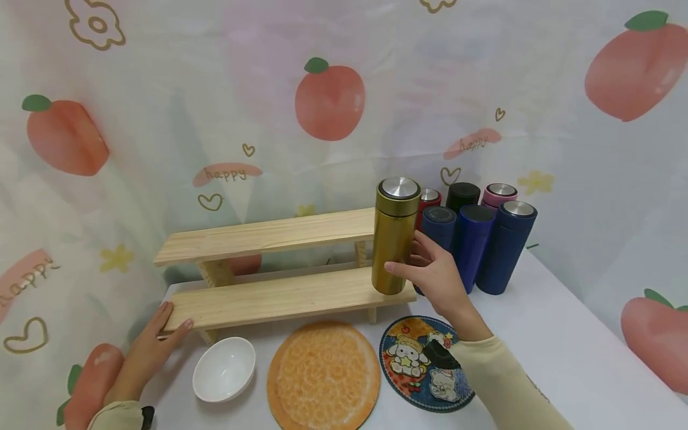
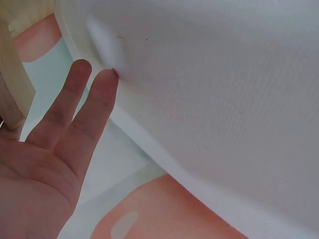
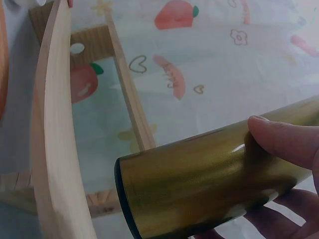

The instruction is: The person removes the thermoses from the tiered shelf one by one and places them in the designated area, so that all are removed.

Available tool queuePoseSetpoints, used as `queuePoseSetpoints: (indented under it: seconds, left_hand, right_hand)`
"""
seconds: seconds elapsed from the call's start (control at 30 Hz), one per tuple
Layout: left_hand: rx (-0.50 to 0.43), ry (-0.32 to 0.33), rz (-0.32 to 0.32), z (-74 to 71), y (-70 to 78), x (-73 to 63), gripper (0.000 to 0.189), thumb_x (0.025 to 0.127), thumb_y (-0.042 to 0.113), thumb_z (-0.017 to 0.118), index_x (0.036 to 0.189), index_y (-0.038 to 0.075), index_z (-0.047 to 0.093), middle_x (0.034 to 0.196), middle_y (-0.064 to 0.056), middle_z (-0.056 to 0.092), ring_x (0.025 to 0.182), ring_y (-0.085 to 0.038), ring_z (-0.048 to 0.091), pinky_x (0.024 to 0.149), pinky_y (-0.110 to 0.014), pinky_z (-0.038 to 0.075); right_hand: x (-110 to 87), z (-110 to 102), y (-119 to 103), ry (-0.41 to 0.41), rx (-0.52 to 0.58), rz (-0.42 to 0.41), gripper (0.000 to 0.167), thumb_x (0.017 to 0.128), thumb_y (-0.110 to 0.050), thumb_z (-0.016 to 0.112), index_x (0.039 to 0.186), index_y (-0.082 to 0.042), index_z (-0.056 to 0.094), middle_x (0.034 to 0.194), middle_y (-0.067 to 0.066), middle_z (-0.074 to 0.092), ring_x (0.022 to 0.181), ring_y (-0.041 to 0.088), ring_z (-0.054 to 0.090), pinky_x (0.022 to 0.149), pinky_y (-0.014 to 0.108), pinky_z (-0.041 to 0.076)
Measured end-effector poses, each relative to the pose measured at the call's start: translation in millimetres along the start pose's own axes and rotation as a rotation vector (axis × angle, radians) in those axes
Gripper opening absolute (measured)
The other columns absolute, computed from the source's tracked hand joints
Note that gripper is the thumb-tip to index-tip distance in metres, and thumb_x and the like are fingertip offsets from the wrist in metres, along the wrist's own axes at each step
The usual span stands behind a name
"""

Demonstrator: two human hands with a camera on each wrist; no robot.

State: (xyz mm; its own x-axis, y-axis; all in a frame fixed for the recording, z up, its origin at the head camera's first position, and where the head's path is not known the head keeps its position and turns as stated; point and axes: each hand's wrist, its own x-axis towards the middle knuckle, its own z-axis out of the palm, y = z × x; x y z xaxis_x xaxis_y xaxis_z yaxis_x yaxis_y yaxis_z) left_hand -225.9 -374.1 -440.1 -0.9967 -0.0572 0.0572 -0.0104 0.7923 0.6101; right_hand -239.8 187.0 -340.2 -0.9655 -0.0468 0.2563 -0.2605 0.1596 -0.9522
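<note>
My right hand (image 1: 435, 278) grips a gold thermos bottle (image 1: 395, 239) with a silver lid top, thumb on one side and fingers round the other. The bottle stands upright in the head view, its base at the right end of a two-tier wooden rack's (image 1: 269, 298) lower board; whether they touch I cannot tell. In the right wrist view the bottle's dark base (image 3: 127, 199) shows beside a board. At the rack's left end my left hand (image 1: 147, 352) holds the lower board's corner between thumb and index finger. Two straight fingers (image 2: 94, 104) reach below, by the white cloth.
Several thermos bottles, among them a navy one (image 1: 505, 251) and a purple-blue one (image 1: 473, 245), stand behind and right of my right hand. In front of the rack are a white bowl (image 1: 224, 370), a round orange mat (image 1: 322, 376) and a cartoon-printed mat (image 1: 408, 358). A peach-printed curtain (image 1: 328, 179) hangs behind.
</note>
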Motion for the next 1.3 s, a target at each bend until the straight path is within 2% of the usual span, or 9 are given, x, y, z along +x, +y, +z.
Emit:
queuePoseSetpoints:
  seconds: [0.23,0.5,0.73,0.93,1.3]
  left_hand:
    - [0.004,-0.01,-0.005,-1.2,0.9,-0.1,0.094,0.109,0.047,0.061,0.166,-0.009,0.01,0.171,-0.034,0.004,0.155,-0.06,0.009,0.12,-0.075,0.016]
    - [0.012,-0.034,-0.015,-1.7,1.8,-0.9,0.095,0.109,0.048,0.059,0.166,-0.008,0.008,0.171,-0.034,0.0,0.155,-0.06,0.007,0.12,-0.076,0.015]
    - [0.016,-0.043,-0.018,-2.2,0.6,1.5,0.095,0.11,0.049,0.058,0.166,-0.007,0.005,0.171,-0.034,-0.001,0.155,-0.061,0.006,0.12,-0.076,0.014]
    - [0.023,-0.051,-0.024,-2.7,2.1,1.6,0.096,0.11,0.05,0.058,0.166,-0.008,0.005,0.171,-0.034,-0.001,0.155,-0.061,0.005,0.12,-0.076,0.014]
    - [0.022,-0.06,-0.038,-4.5,6.1,-0.2,0.097,0.109,0.051,0.058,0.166,-0.008,0.005,0.171,-0.035,-0.001,0.155,-0.061,0.004,0.119,-0.077,0.014]
  right_hand:
    - [-10.7,-26.8,9.0,0.041,-0.093,0.01,0.081,0.097,-0.02,0.081,0.166,-0.01,0.04,0.155,0.025,0.053,0.138,0.048,0.054,0.112,0.071,0.042]
    - [-20.5,-48.0,23.4,0.084,-0.114,0.05,0.084,0.099,-0.021,0.08,0.168,-0.008,0.034,0.161,0.027,0.046,0.14,0.05,0.049,0.113,0.073,0.038]
    - [-23.5,-59.4,41.5,0.104,-0.112,0.071,0.086,0.1,-0.021,0.08,0.169,-0.009,0.031,0.163,0.027,0.043,0.142,0.051,0.048,0.114,0.072,0.038]
    - [-24.6,-67.6,59.5,0.142,-0.153,0.109,0.09,0.099,-0.022,0.081,0.17,-0.008,0.028,0.165,0.027,0.04,0.145,0.051,0.045,0.115,0.07,0.038]
    - [-26.4,-69.0,83.9,0.179,-0.203,0.179,0.094,0.098,-0.026,0.082,0.17,-0.005,0.025,0.168,0.026,0.035,0.152,0.049,0.037,0.119,0.063,0.037]
